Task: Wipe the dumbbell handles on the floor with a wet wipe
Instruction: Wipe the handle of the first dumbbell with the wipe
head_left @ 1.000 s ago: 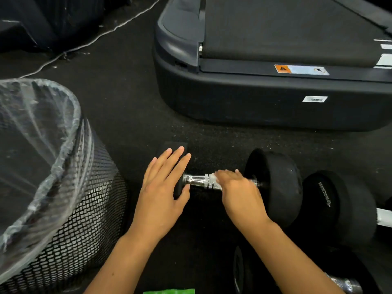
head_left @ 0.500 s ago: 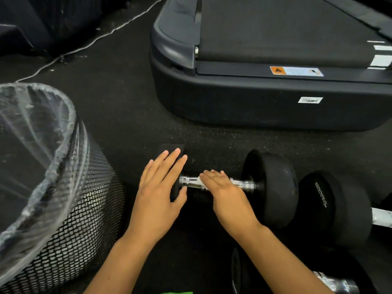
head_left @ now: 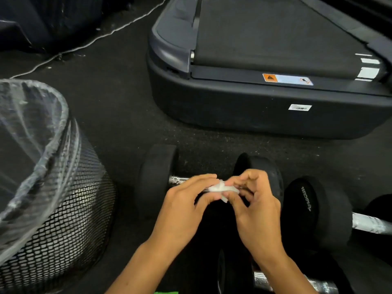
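Two hands meet over a dumbbell on the dark floor (head_left: 118, 115), and between them is a crumpled white wet wipe (head_left: 222, 188). Farthest left stands a black mesh bin (head_left: 70, 209) lined with a clear plastic bag (head_left: 31, 128); a pale cable (head_left: 89, 42) runs across the floor behind it. Next comes the nearest dumbbell (head_left: 157, 179), lying sideways; its left black head is in full view, a short stretch of its chrome handle (head_left: 178, 179) shows just beside that head, and the rest of the handle is hidden by the hands. The left hand (head_left: 186, 206) reaches in from below with fingers extended and thumb under them, pinching the left end of the wipe; the right hand (head_left: 256, 206) has its fingers curled and pinches the wipe's right end; the wipe sits just above the handle, and whether it touches the metal cannot be told. To the right lies a second dumbbell (head_left: 318, 211) with white lettering on its head and a silvery handle running off the edge; a third dumbbell (head_left: 318, 285) shows partly at the bottom, under the right forearm. Beyond them, upper right, sits the end of a treadmill (head_left: 265, 115) bearing an orange warning sticker (head_left: 287, 79); a green scrap (head_left: 166, 292) peeks in at the bottom edge.
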A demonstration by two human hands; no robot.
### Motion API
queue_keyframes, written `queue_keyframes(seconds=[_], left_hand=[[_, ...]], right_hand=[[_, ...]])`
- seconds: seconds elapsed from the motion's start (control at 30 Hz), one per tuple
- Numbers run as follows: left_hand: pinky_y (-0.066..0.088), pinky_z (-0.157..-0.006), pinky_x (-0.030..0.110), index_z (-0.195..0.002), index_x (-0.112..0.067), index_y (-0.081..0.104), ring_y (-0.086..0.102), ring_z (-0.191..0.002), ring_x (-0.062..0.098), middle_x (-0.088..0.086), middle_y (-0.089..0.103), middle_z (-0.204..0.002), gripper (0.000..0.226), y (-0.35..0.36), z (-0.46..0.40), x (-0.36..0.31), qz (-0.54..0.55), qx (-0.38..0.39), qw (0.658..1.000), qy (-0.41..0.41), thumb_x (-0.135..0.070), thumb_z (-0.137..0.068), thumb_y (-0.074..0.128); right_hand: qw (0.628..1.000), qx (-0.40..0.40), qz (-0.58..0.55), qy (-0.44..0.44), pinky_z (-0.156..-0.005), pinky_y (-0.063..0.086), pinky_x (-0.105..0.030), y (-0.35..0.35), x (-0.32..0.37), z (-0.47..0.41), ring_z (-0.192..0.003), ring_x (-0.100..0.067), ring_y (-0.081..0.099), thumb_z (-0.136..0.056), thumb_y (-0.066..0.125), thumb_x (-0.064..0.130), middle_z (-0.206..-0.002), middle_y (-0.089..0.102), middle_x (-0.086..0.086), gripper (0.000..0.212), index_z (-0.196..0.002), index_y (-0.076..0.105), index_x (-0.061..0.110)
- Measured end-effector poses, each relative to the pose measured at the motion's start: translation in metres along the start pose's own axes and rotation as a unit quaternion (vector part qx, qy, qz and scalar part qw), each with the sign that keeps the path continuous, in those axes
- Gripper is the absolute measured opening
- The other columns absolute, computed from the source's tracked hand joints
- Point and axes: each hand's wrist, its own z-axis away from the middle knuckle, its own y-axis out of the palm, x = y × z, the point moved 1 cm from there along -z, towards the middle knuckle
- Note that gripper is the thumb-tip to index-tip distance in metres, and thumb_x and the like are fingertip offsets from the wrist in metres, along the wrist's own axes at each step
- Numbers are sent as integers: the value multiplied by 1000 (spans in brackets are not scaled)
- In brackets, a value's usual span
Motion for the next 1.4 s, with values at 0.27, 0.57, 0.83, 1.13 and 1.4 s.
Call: queue_keyframes(seconds=[0.27,0.57,0.83,1.13,1.4], left_hand=[[39,-103,29,-113,-14,63,51,-121,9,-1,64,-117,33,43,-2,38,-114,14,993,-22,-6,-81,68],[34,-106,34,-115,-15,64,60,-110,18,1,66,-116,30,56,-28,36,-269,137,950,82,-21,-91,47],[53,-82,34,-96,-17,71,67,-90,17,-1,71,-96,32,63,-24,25,-197,96,973,75,-29,-84,44],[50,-73,39,-75,-23,61,61,-79,23,3,64,-77,30,66,-65,16,-205,270,937,-87,-36,-96,45],[41,-68,32,-87,-23,66,60,-89,28,9,65,-89,25,71,-69,14,-278,238,928,-67,-34,-94,45]], right_hand=[[955,-21,283,-91,-109,29,-29,-32,-10,-29,-131,-11,33,-86,60,9,-130,49,9,39,-124,52,17],[916,7,395,-74,-112,18,-33,-23,-37,-37,-135,-19,33,-93,25,35,-139,47,-2,51,-132,47,11],[907,-10,412,-87,-111,20,-33,-22,-39,-36,-132,-19,37,-94,27,33,-136,50,-4,49,-130,49,10],[904,-10,417,-94,-111,24,-36,-22,-40,-34,-132,-20,38,-94,28,31,-136,50,-4,48,-130,50,9],[902,-23,420,-98,-111,24,-36,-20,-41,-32,-131,-22,39,-94,28,30,-135,52,-5,47,-129,51,8]])
